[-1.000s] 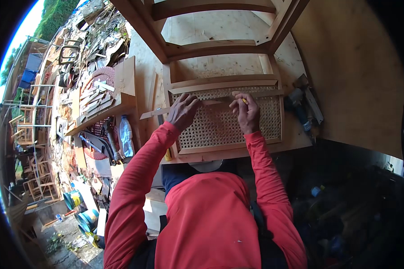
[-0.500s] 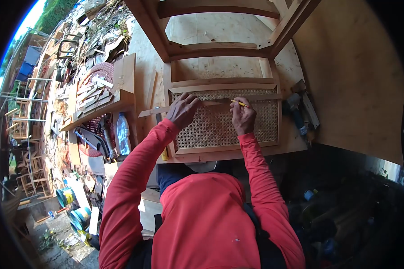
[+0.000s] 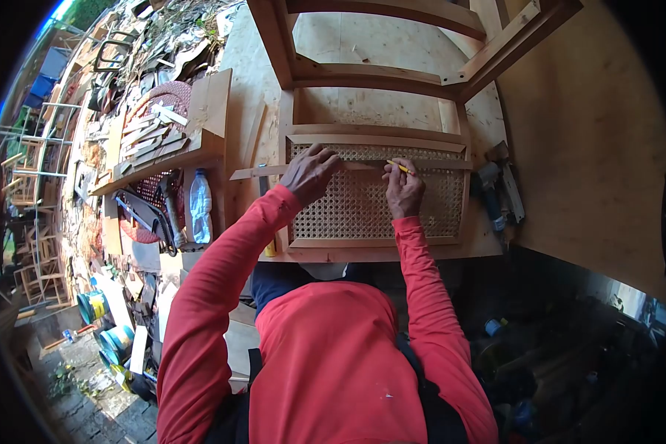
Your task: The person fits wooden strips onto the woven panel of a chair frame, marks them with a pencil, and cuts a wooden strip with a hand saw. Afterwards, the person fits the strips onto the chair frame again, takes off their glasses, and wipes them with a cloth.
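Note:
A thin wooden strip (image 3: 246,173) lies crosswise over a woven cane panel (image 3: 377,214) set in a wooden frame. My left hand (image 3: 311,175) is closed on the strip with bent fingers, holding it down against the cane. Pinched in my right hand (image 3: 404,191) is a yellow pencil (image 3: 399,166), its tip right at the strip's edge. The cane panel belongs to a wooden chair frame (image 3: 377,77), whose rails rise away at the far side of the table.
On the right of the worktable (image 3: 333,255) lies a power tool (image 3: 490,192). At left, a wooden box (image 3: 214,144) carries several wood offcuts (image 3: 149,139); a plastic bottle (image 3: 200,206) and a hand saw (image 3: 137,212) are beside it. A plywood sheet (image 3: 592,148) stands at far right.
The view has shifted slightly, so the chair frame appears a little further right. My right hand has tilted the pencil more upright at the strip; my left hand keeps its place on it.

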### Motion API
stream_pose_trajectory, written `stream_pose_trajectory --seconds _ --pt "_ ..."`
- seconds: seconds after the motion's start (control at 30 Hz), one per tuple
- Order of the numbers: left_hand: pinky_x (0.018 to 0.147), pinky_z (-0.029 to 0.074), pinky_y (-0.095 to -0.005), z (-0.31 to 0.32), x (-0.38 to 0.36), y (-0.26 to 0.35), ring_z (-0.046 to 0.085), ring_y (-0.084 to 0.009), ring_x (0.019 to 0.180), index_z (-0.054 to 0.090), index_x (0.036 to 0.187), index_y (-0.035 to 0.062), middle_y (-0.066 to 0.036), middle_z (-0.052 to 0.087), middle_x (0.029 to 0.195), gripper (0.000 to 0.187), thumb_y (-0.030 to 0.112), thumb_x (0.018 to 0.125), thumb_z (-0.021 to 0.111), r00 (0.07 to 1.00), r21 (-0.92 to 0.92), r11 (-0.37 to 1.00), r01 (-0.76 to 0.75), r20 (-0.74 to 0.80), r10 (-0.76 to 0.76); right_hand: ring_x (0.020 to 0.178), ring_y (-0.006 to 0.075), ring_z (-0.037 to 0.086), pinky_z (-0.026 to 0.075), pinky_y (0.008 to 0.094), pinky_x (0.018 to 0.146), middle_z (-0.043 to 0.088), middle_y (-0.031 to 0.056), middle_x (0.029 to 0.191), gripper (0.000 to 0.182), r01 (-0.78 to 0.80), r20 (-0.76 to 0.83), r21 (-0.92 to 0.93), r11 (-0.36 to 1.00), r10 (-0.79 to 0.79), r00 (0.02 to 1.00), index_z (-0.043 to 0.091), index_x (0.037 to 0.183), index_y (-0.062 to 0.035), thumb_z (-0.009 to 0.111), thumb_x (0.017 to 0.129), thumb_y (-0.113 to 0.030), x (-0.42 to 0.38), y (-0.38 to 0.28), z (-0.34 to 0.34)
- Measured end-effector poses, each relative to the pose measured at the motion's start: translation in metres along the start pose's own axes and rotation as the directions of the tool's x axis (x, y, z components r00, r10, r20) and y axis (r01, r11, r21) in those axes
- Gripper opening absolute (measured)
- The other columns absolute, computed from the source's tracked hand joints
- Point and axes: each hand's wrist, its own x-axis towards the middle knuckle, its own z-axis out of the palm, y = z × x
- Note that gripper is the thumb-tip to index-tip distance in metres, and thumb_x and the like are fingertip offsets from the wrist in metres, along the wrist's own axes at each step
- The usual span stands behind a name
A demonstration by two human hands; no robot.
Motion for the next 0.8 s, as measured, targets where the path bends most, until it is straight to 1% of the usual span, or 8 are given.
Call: stream_pose_trajectory --seconds 0.13,0.33,0.43,0.53,0.63,0.67,0.77,0.8 --pt "0.087 0.057 -0.0462 -0.001 0.001 0.0 0.064 -0.0335 0.103 0.068 0.103 0.011 -0.01 0.067 0.103 0.024 0.002 0.081 0.068 1.0 -0.016 1.0 -0.014 -0.018 0.013 0.078 0.0125 0.072 0.06 0.0265 0.072 0.076 0.0099 0.096 0.018 0.0 0.001 0.001 1.0 0.0 1.0 0.068 0.12 0.0027 0.058 0.111 -0.01 0.0 0.003 0.0" --pt "0.086 0.057 -0.0457 0.001 0.0 -0.002 0.064 -0.0331 0.101 0.068 0.103 0.0104 -0.01 0.066 0.102 0.024 0.002 0.08 0.068 1.0 -0.004 1.0 -0.019 -0.012 0.019 0.077 0.0118 0.071 0.059 0.0268 0.071 0.074 0.0085 0.094 0.017 -0.051 -0.034 0.084 0.995 0.054 0.998 0.068 0.119 0.0015 0.058 0.111 -0.011 -0.004 0.004 0.004" --pt "0.086 0.058 -0.0452 0.002 0.0 -0.002 0.064 -0.033 0.101 0.068 0.103 0.0099 -0.01 0.067 0.102 0.025 0.001 0.08 0.067 1.0 0.0 1.0 -0.016 -0.011 0.016 0.076 0.0112 0.071 0.058 0.0266 0.069 0.074 0.0081 0.094 0.017 -0.042 -0.047 0.104 0.994 0.047 0.998 0.068 0.117 0.001 0.058 0.112 -0.012 -0.006 0.005 0.009" --pt "0.085 0.058 -0.045 0.003 0.001 -0.003 0.064 -0.033 0.1 0.068 0.103 0.0095 -0.01 0.067 0.103 0.025 0.001 0.08 0.067 0.999 0.002 1.0 -0.028 -0.017 0.028 0.072 0.0111 0.071 0.057 0.0291 0.065 0.074 0.0068 0.085 0.012 0.039 0.005 -0.022 0.999 -0.039 0.999 0.068 0.112 -0.0018 0.061 0.109 -0.011 -0.017 0.004 0.01" --pt "0.087 0.058 -0.0452 -0.001 0.002 -0.002 0.064 -0.033 0.101 0.069 0.104 0.0099 -0.01 0.068 0.104 0.025 0.001 0.081 0.068 0.999 -0.009 0.999 -0.036 -0.012 0.036 0.071 0.0109 0.071 0.057 0.0291 0.065 0.074 0.0062 0.083 0.011 -0.006 0.149 -0.047 0.999 0.013 0.989 0.069 0.112 -0.0035 0.061 0.109 -0.011 -0.04 -0.009 0.005" --pt "0.088 0.057 -0.0454 -0.003 0.003 -0.002 0.065 -0.033 0.101 0.071 0.106 0.0107 -0.009 0.069 0.105 0.025 0.001 0.082 0.068 1.0 -0.008 1.0 -0.028 0.001 0.028 0.068 0.0105 0.069 0.055 0.0283 0.062 0.073 0.0048 0.082 0.013 0.007 0.116 -0.043 0.999 -0.002 0.993 0.069 0.11 -0.0042 0.061 0.11 -0.014 -0.049 -0.018 0.004" --pt "0.089 0.057 -0.0461 -0.01 0.0 0.001 0.064 -0.0333 0.103 0.071 0.11 0.0113 -0.01 0.07 0.109 0.029 0.002 0.083 0.069 1.0 0.002 1.0 -0.029 -0.011 0.029 0.065 0.0098 0.066 0.052 0.0271 0.06 0.07 0.003 0.079 0.018 -0.146 0.087 0.011 0.989 0.145 0.986 0.069 0.11 -0.0039 0.06 0.112 -0.019 -0.068 -0.045 -0.016" --pt "0.09 0.057 -0.0463 -0.012 0.0 0.003 0.064 -0.0335 0.103 0.071 0.112 0.0112 -0.01 0.069 0.11 0.03 0.002 0.083 0.07 0.999 0.008 0.999 -0.036 -0.025 0.036 0.062 0.0096 0.063 0.049 0.0278 0.058 0.067 0.0022 0.076 0.024 -0.105 0.069 -0.016 0.994 0.106 0.992 0.069 0.108 -0.003 0.058 0.114 -0.024 -0.074 -0.044 -0.026"
